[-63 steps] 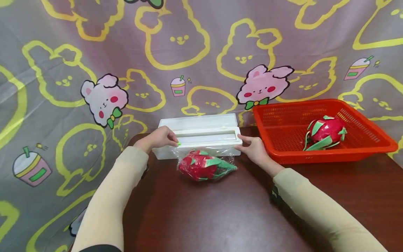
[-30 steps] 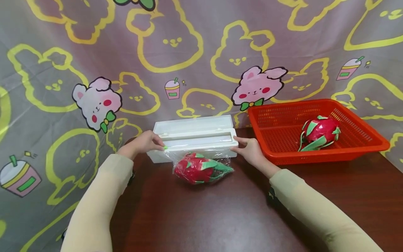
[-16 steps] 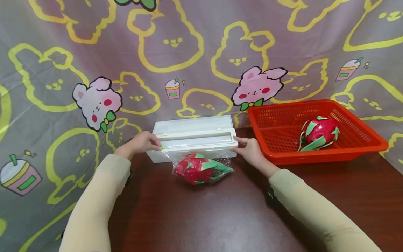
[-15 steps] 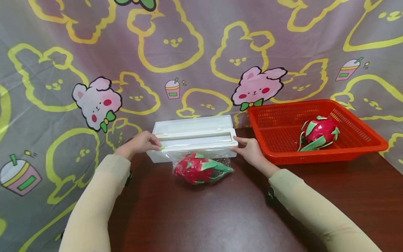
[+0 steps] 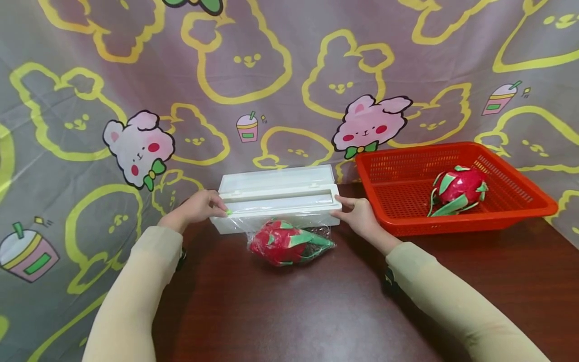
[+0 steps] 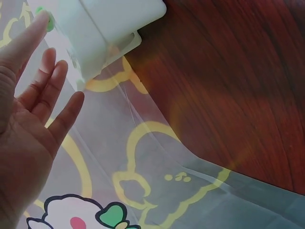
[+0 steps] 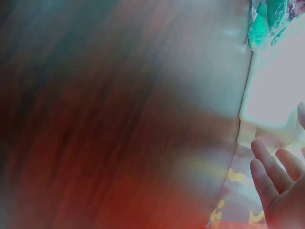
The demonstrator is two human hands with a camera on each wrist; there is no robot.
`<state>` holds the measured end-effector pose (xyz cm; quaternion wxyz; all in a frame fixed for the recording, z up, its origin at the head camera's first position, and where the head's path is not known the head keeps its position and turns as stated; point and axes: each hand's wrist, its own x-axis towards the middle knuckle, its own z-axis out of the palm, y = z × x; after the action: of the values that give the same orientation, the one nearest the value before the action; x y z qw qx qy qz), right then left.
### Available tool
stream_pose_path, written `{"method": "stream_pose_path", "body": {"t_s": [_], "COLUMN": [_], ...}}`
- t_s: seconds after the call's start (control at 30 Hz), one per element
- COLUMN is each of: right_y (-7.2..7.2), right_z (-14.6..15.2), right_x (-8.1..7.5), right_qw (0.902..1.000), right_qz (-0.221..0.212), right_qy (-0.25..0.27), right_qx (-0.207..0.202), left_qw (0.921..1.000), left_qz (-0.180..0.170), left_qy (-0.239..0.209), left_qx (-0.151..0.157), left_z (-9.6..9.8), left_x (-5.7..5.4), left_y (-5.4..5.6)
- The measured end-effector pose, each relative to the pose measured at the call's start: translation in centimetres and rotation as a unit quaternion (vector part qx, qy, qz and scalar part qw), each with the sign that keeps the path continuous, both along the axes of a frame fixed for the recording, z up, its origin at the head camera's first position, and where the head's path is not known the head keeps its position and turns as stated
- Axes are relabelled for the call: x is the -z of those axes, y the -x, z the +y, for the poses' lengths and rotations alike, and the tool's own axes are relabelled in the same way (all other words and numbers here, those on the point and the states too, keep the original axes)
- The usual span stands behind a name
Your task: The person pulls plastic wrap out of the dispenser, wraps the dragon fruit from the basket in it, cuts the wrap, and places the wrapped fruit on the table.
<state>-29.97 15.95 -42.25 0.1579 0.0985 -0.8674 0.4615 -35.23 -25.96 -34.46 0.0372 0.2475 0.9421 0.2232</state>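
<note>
Head view: left hand [image 5: 192,209] pinches a green slider [image 5: 229,212] at one end of an open white box [image 5: 232,226]; right hand [image 5: 359,213] grips the opposite end, thumb and finger either side of its edge. Between both grips, just in front of the box, a red-and-green dragon fruit [image 5: 282,244] sits in clear film [image 5: 322,230] on the table [image 5: 294,311]. Beyond the right grip, a red basket [image 5: 452,227] holds another dragon fruit [image 5: 461,187]. Behind, a printed cloth [image 5: 280,80] (rabbits, drink cups).
</note>
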Motion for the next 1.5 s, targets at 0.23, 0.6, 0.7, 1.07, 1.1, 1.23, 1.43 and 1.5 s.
{"method": "stream_pose_path", "body": {"t_s": [0.23, 0.6, 0.7, 1.07, 1.1, 1.23, 1.43, 1.5], "right_y": [-0.1, 0.0, 0.0, -0.3, -0.3, -0.5, -0.2, -0.1], "right_z": [0.1, 0.1, 0.1, 0.5, 0.6, 1.1, 0.5, 0.1], "right_x": [-0.2, 0.1, 0.1, -0.2, -0.2, -0.3, -0.1, 0.0], "right_qw": [0.9999, 1.0000, 1.0000, 0.9999, 0.9999, 0.9996, 0.9997, 0.9998], "right_qz": [0.004, 0.000, -0.002, -0.010, -0.007, -0.003, -0.018, -0.018], "right_qy": [-0.012, -0.003, -0.008, -0.007, -0.009, -0.021, -0.012, -0.009], "right_qx": [0.004, 0.002, 0.005, 0.006, 0.008, 0.017, 0.009, 0.008], "left_qw": [1.0000, 0.9998, 0.9999, 0.9982, 0.9980, 0.9978, 0.9943, 0.9935], "left_qz": [0.001, -0.007, 0.000, -0.026, -0.028, -0.018, -0.012, -0.012], "left_qy": [-0.006, 0.002, 0.001, -0.006, -0.011, -0.024, -0.023, -0.024], "left_qx": [0.003, -0.019, -0.015, -0.053, -0.055, -0.058, -0.103, -0.111], "left_z": [-0.4, -0.9, -1.1, -2.4, -2.5, -2.2, -2.6, -2.9], "left_x": [-0.2, -0.2, -0.1, -0.2, -0.1, 0.3, 0.7, 0.8], "left_y": [-0.2, -0.5, -0.5, -1.4, -1.5, -1.7, -2.0, -2.2]}}
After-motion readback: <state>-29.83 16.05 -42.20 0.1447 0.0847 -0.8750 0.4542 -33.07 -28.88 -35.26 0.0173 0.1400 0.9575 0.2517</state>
